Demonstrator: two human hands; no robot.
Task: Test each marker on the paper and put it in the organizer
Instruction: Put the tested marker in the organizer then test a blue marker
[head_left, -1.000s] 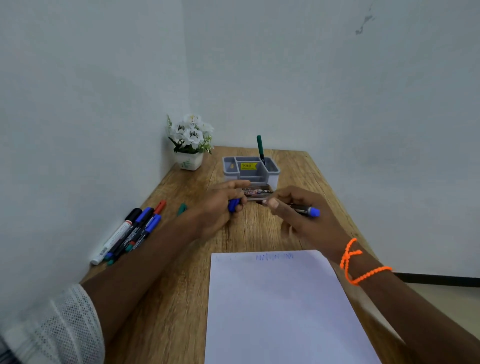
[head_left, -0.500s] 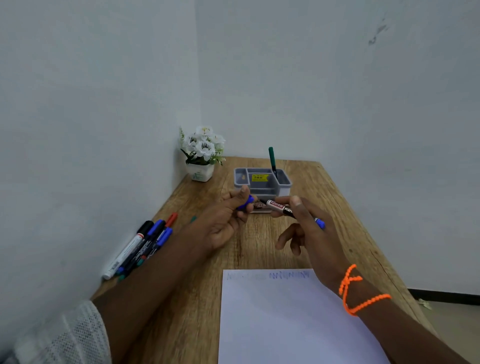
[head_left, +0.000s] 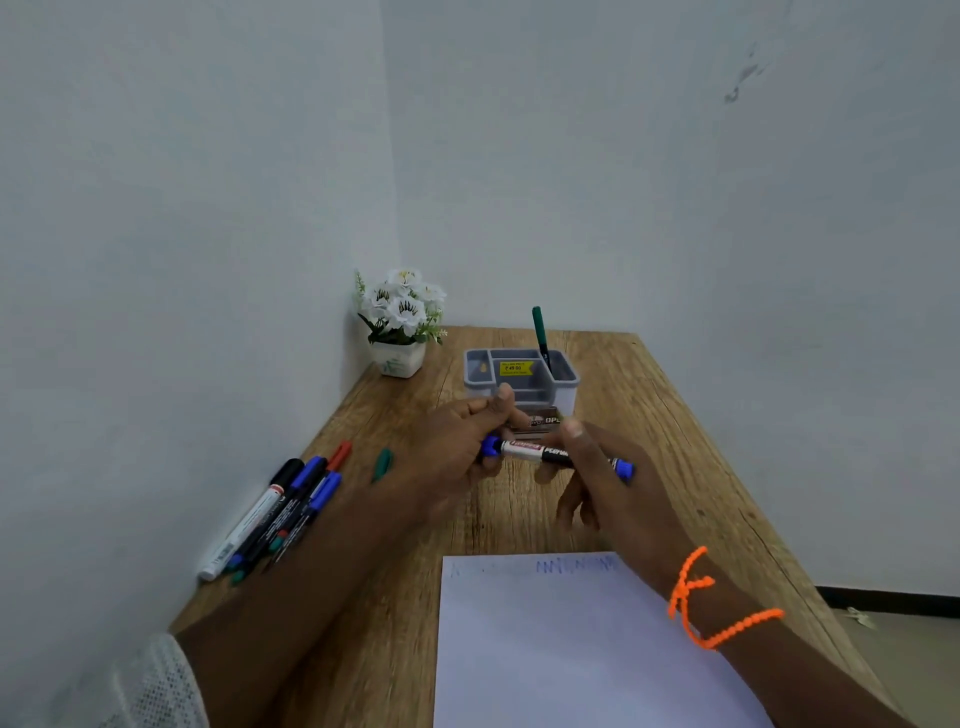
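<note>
Paper (head_left: 571, 649) nearest on the wooden table (head_left: 395, 623), blue scribbles along its far edge. Beyond, held level above the tabletop: blue marker (head_left: 545, 453), right hand (head_left: 613, 488) pinching the barrel, left hand (head_left: 457, 452) pinching the blue cap at its end. Loose markers (head_left: 275, 514) lying left. Farthest, grey organizer (head_left: 521, 376) holding one upright green marker (head_left: 540, 332).

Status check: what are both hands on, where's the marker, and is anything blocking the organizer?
Left hand grip on blue cap, right hand grip on blue marker. Marker held level above table, short of organizer. Small box lies before organizer.
</note>
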